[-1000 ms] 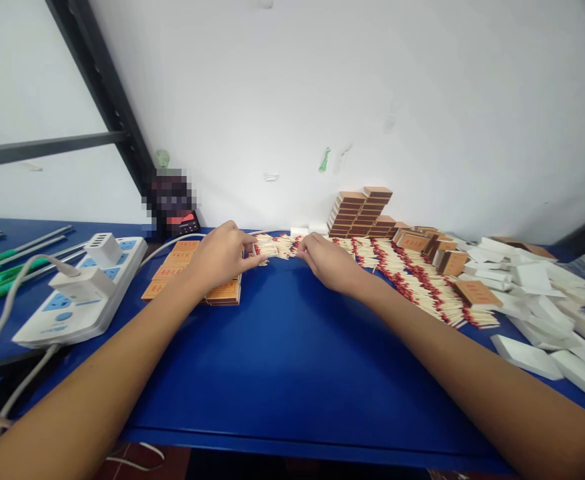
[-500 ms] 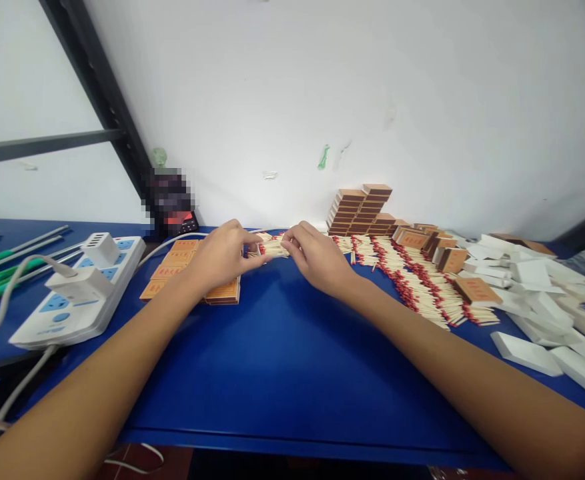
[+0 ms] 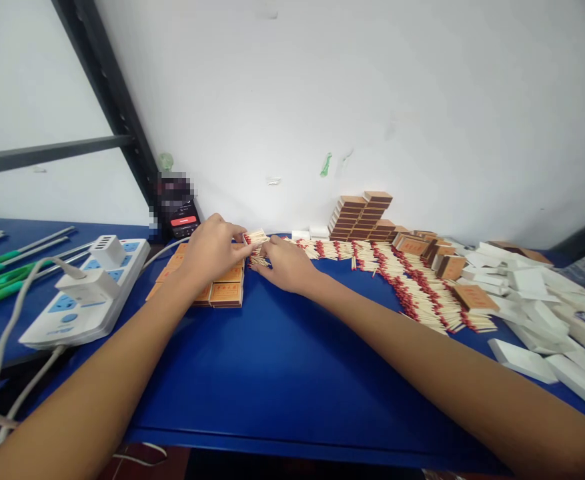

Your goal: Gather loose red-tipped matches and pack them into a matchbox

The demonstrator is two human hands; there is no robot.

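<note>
My left hand (image 3: 213, 248) pinches a small bundle of red-tipped matches (image 3: 255, 237) above a block of orange matchboxes (image 3: 225, 289) laid flat on the blue table (image 3: 282, 360). Just to its right, my right hand (image 3: 286, 264) rests palm down on the table with its fingertips on a few loose matches (image 3: 257, 261). A long spread of red-tipped matches (image 3: 412, 290) runs from my hands toward the right.
Brown matchbox sleeves are stacked (image 3: 359, 213) against the white wall, with more scattered (image 3: 447, 265) beside them. White inner trays (image 3: 537, 313) lie in a heap at the right. At the left are a white power strip (image 3: 85, 293) with plugs, green-handled tools (image 3: 2, 273), and a black device (image 3: 177, 213).
Both hands have moved left, away from the match spread. My left hand has lifted a small bundle of matches; my right hand has come down beside it.
</note>
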